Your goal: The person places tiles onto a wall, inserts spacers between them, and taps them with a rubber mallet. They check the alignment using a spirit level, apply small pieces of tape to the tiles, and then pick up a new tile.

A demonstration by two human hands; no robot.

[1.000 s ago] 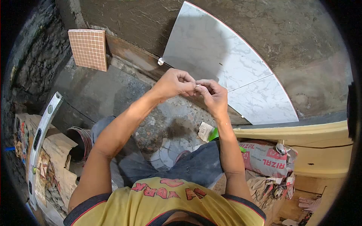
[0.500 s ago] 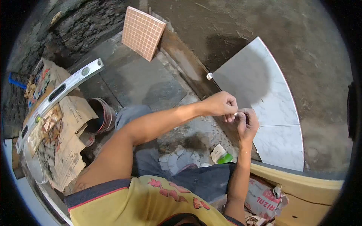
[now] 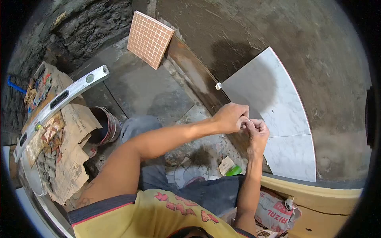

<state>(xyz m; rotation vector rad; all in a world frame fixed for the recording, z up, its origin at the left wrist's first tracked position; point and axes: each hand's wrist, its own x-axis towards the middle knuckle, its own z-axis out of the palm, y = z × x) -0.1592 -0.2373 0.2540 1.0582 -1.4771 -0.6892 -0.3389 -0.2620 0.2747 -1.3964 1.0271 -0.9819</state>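
My left hand [image 3: 232, 118] and my right hand [image 3: 258, 135] meet at the fingertips in front of the wall, both closed in a pinch. A small white piece showed between them a moment ago; now the fingers mostly hide it. Just beyond the hands, two white marbled tiles, an upper tile [image 3: 254, 83] and a lower tile [image 3: 291, 156], sit edge to edge on the grey cement wall [image 3: 317, 51]. Another small white piece [image 3: 218, 86] sits at the upper tile's left corner, by a wooden strip [image 3: 194, 75].
A spirit level [image 3: 63, 99] lies across cardboard [image 3: 73, 146] and rubble at left, beside a bucket [image 3: 105, 125]. An orange checkered tile [image 3: 150, 39] leans at the back. A green item [image 3: 234, 170] lies near my leg. A cement bag [image 3: 274, 212] is at lower right.
My hands have come closer together, fingertips now covering the small white piece. The view has shifted slightly, so the tiles appear a little lower and further left.
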